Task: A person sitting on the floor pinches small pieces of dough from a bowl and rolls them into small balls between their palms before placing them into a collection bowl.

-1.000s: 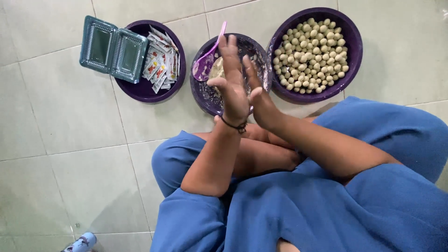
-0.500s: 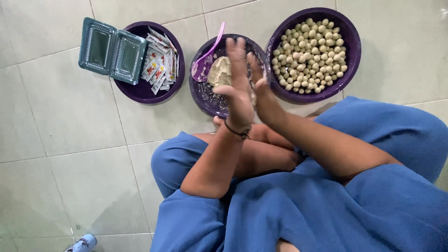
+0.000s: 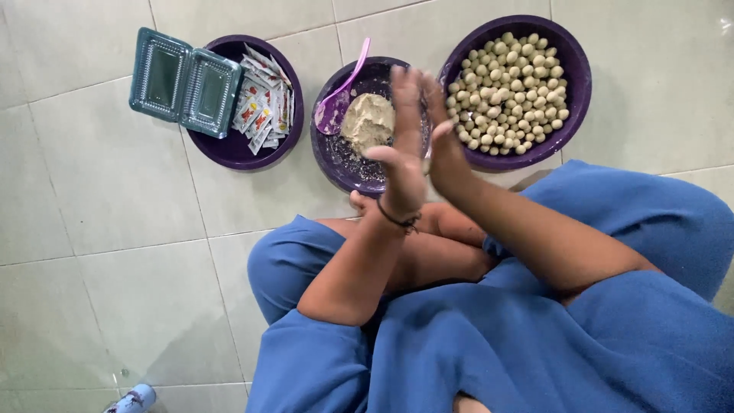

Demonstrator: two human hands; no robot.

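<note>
On the tiled floor (image 3: 92, 199), the left bowl (image 3: 229, 149) is carrying a clear hinged box (image 3: 183, 82) and small sachets (image 3: 261, 111). The middle bowl (image 3: 344, 164) is holding a lump of dough (image 3: 368, 122) and a purple spoon (image 3: 336, 103). Above it, the left hand (image 3: 404, 149) and right hand (image 3: 443, 138) are standing upright, palms pressing together, fingers straight; I cannot tell what this grip encloses. The right bowl (image 3: 569, 46) is containing dough balls (image 3: 508, 88).

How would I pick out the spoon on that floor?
Three purple bowls sit in a row on the tiled floor. In the middle bowl, beside a lump of beige dough, leans the spoon. It is pink-purple plastic, the only utensil there.
</note>
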